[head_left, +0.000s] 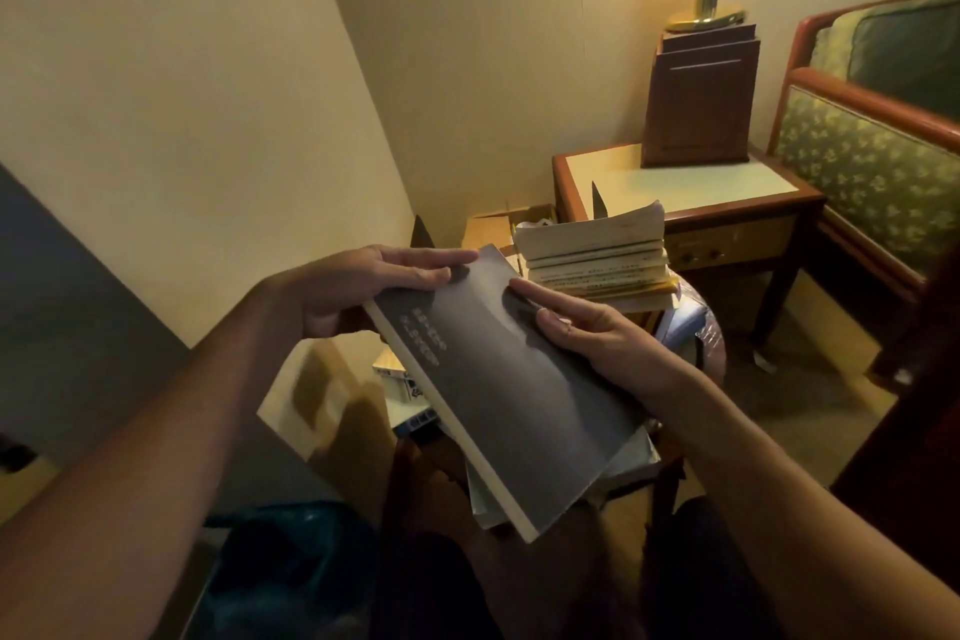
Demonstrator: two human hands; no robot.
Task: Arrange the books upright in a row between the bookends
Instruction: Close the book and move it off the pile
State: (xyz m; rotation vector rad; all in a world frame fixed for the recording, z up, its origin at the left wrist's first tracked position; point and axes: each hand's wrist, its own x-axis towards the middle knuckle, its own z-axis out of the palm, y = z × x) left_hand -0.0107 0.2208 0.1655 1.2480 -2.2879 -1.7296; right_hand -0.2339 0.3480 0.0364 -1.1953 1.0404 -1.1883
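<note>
**While a Stack Waits, One Dark Book Is Held in Both Hands**

Although the task wants every volume upright, the dark book [519,379] is up off the desk, tilted, cover facing up. The left hand [358,291] takes its far corner, straight fingers laid over the cover with the palm behind it. The right hand [597,333] holds the opposite edge, forefinger stretched across the cover and the lower fingers hidden, presumably underneath. A two-sided hold like this suits turning the book onto its edge.

Beyond it, a stack of books [597,260] lies flat. Two dark pointed plates, the left bookend [422,233] and the right bookend [599,204], stand apart on either side of it, so the row's place seems partly taken by the stack. More pale books [631,463] lie under the held one. Standing this first book will probably call for leaning it against one bookend, since nothing upright is there to support it.
</note>
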